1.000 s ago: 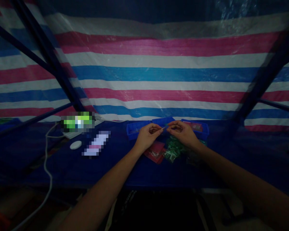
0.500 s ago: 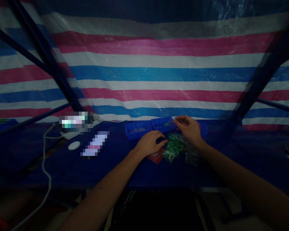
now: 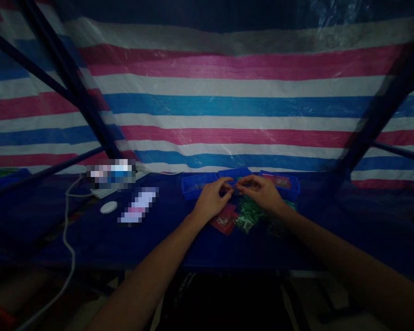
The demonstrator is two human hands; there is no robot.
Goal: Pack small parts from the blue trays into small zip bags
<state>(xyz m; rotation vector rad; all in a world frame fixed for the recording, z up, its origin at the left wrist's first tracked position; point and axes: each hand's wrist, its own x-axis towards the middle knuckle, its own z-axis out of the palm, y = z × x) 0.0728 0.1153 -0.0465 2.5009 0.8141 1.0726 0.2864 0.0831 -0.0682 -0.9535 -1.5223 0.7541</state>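
My left hand (image 3: 212,199) is curled in a loose pinch above the front of the middle blue bin (image 3: 232,173). Facing it, only a small gap away, my right hand (image 3: 264,192) has its thumb and fingers pinched together. Whatever lies between the fingertips is too small and dark to make out. Below the hands, red plastic packets (image 3: 224,219) lie on the blue table, beside a heap of shiny green packets (image 3: 248,215). Dark clear packets (image 3: 278,225) show under my right forearm.
A left blue bin (image 3: 196,184) and a right blue bin (image 3: 290,184) with reddish packets flank the middle one. To the left are a blurred-out phone-like shape (image 3: 138,205), a white round object (image 3: 108,208), a power strip (image 3: 119,184) and a white cable (image 3: 66,230). Striped sheeting (image 3: 227,105) hangs behind.
My right hand has come left and down from the bins toward my left hand. The left hand has risen slightly, and its fingers have closed more. The right bin is now uncovered.
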